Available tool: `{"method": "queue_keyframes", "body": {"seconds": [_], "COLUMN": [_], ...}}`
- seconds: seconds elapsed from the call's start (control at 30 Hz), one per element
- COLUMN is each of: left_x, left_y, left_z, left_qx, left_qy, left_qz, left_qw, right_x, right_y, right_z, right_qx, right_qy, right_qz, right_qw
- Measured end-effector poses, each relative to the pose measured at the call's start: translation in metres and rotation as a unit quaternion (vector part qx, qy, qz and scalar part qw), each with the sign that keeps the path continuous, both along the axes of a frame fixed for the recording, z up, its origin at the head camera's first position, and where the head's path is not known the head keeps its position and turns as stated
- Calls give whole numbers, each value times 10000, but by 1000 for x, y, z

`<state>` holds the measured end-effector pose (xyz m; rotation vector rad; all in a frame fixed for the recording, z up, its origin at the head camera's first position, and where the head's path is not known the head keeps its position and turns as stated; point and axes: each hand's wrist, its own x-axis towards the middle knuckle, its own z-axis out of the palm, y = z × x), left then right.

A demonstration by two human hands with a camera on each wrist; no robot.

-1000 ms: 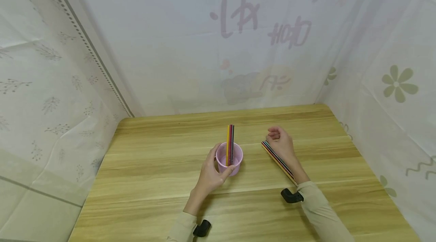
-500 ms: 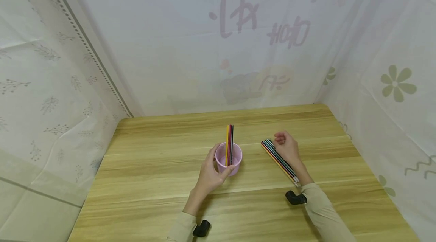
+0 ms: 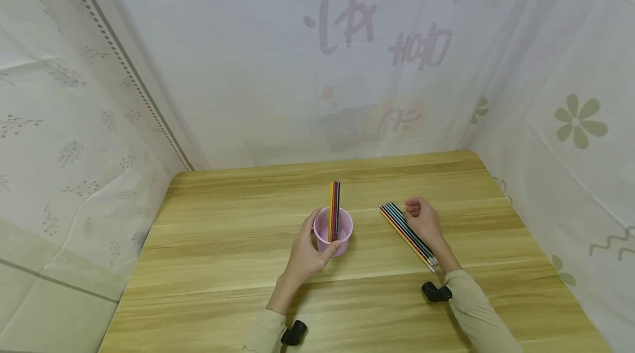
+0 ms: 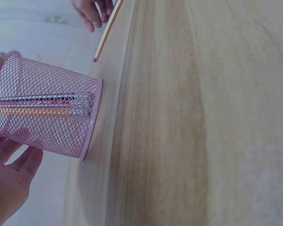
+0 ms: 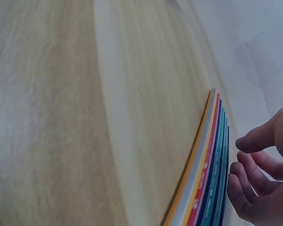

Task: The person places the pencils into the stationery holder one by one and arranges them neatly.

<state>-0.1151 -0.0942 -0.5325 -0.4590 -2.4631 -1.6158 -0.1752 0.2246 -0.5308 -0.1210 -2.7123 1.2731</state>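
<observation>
My left hand [image 3: 303, 258] grips a pink mesh pencil cup [image 3: 349, 230], thumb at the near rim and fingers around its left side. Several pencils [image 3: 334, 201], yellow, red and black among them, stand in the cup and lean against its near wall. In the left wrist view their ends show through the mesh [image 4: 42, 75]. On the table to the right lies a slanted row of pencils [image 3: 403, 227] in yellow, red, dark blue and green. My right hand [image 3: 424, 222] is at the right side of this row, fingers loosely bent, with nothing between thumb and fingers [image 5: 254, 176].
The wood-grain table [image 3: 223, 215] ends at a pale printed curtain [image 3: 278, 94] behind, with more printed cloth at both sides. A black strap mount [image 3: 436, 292] sticks out from the right wrist and another mount [image 3: 295, 333] from the left.
My right hand has shifted to the right and slightly toward me, and more of the pencil row shows, spread wider. The left hand, cup and standing pencils hold still.
</observation>
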Motion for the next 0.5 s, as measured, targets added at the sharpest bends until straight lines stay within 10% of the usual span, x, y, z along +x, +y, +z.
{"method": "queue_keyframes", "body": {"seconds": [0.5], "left_x": [-2], "left_y": [0], "left_z": [-3], "left_qx": [1], "left_qy": [53], "left_qz": [-42], "left_qw": [10000], "right_x": [-2], "right_y": [10], "right_z": [-11], "right_qx": [599], "right_qy": [-51], "right_qz": [32], "right_qw": [9982]}}
